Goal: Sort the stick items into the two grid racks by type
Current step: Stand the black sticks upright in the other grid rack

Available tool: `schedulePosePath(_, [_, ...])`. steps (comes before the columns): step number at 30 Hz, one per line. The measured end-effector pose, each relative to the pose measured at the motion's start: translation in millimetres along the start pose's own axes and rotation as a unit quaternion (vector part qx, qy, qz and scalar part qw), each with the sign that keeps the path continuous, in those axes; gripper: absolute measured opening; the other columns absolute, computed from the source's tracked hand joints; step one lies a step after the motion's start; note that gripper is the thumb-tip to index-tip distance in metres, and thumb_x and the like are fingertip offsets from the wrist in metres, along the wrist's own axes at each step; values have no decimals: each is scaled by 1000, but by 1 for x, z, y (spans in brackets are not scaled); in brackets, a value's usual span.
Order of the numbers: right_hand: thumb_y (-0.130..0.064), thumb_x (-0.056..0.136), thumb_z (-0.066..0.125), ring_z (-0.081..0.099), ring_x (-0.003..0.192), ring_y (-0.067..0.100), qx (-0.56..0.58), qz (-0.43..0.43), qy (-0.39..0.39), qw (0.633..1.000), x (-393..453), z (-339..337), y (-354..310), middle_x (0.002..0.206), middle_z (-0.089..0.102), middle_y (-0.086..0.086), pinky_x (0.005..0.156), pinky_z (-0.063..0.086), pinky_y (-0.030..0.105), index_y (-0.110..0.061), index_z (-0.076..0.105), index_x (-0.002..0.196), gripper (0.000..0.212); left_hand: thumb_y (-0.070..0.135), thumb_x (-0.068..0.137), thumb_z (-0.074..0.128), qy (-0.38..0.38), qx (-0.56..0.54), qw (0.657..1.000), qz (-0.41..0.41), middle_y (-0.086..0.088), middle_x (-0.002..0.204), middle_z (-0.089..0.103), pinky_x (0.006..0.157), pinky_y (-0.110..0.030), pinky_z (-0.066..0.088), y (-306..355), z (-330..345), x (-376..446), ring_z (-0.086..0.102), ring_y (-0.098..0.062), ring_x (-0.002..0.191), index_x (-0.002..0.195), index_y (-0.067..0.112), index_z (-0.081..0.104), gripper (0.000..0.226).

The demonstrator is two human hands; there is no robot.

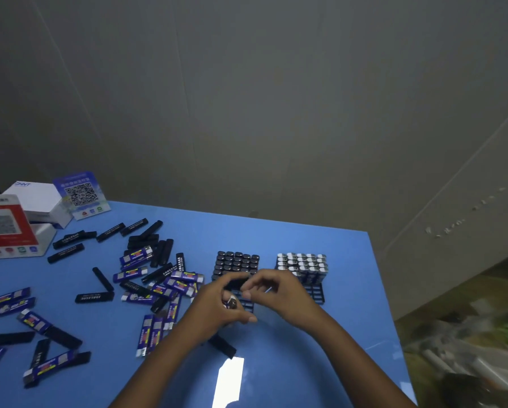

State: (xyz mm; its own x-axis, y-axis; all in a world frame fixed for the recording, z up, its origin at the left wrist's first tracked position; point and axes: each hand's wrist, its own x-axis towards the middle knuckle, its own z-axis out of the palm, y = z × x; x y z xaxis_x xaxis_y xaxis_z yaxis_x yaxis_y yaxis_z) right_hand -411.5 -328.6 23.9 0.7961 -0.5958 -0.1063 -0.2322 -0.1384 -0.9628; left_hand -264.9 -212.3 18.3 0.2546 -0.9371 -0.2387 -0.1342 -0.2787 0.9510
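Two black grid racks stand side by side on the blue table. The left rack holds several black sticks upright in its far rows. In the right rack stand several blue sticks with silver tops. My left hand, in front of the left rack, grips a small bundle: a silver-capped blue stick shows at the top and a black stick pokes out below. My right hand pinches another black stick above the left rack's near rows.
Many loose black and blue sticks lie scattered over the table's left half. White boxes and two QR-code signs stand at the far left corner. The table's right edge drops to a cluttered floor.
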Motion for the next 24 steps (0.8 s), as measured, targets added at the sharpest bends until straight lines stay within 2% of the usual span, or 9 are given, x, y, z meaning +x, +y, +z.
schedulePosePath(2, [-18,80,83,61,73,5,-10,-3,-6,1000,-11,-10,-2,81,73,2,68,48,18,-11,78,90,13,-2,60,89,-3,-7,1000,0,-13,68,70,49,-25,44,6,16,5,54,-12,50,125,27,58,77])
schedulePosePath(6, [-22,77,86,59,71,2,-45,-9,-7,999,-28,-33,3,78,70,-9,66,45,17,-17,78,91,16,-2,57,90,-11,-15,1000,-6,-10,65,67,48,-25,43,13,47,12,53,-14,50,125,26,59,80])
schedulePosePath(10, [-28,75,87,63,74,11,-55,-4,-13,998,-39,-54,13,81,73,-3,73,54,37,-24,78,89,17,2,57,92,-10,6,1000,-3,-5,60,66,49,-25,44,22,72,14,52,-15,48,123,28,59,78])
schedulePosePath(12, [-34,74,86,66,76,19,-64,-4,-17,998,-45,-63,16,82,73,2,75,55,39,-27,78,89,18,6,57,93,-12,15,1000,-1,-11,61,66,50,-27,45,24,82,14,53,-17,49,123,30,58,79])
schedulePosePath(14, [-35,76,84,65,75,18,-64,-3,-25,998,-51,-71,20,81,72,1,72,54,33,-26,77,89,17,8,57,93,-14,22,1000,-3,-16,66,68,51,-30,47,26,93,14,55,-19,51,123,32,58,78])
schedulePosePath(17, [-28,80,81,57,71,2,-71,4,-45,996,-56,-80,25,75,65,-12,67,47,18,-26,73,88,12,6,59,92,-17,27,999,-6,-9,67,71,53,-31,48,30,107,15,55,-19,50,121,33,57,76])
schedulePosePath(21, [-18,83,75,56,70,3,-54,15,-52,997,-62,-89,31,70,62,-18,66,47,18,-21,68,88,9,4,62,90,-13,22,1000,0,-9,71,73,53,-34,48,34,120,17,54,-20,51,120,31,58,72])
schedulePosePath(24, [-12,80,71,58,70,6,-29,28,-50,998,-63,-94,35,71,63,-14,68,51,22,-19,66,89,12,4,63,90,-18,29,999,-3,-8,72,74,55,-37,49,35,123,18,55,-22,51,117,28,60,66])
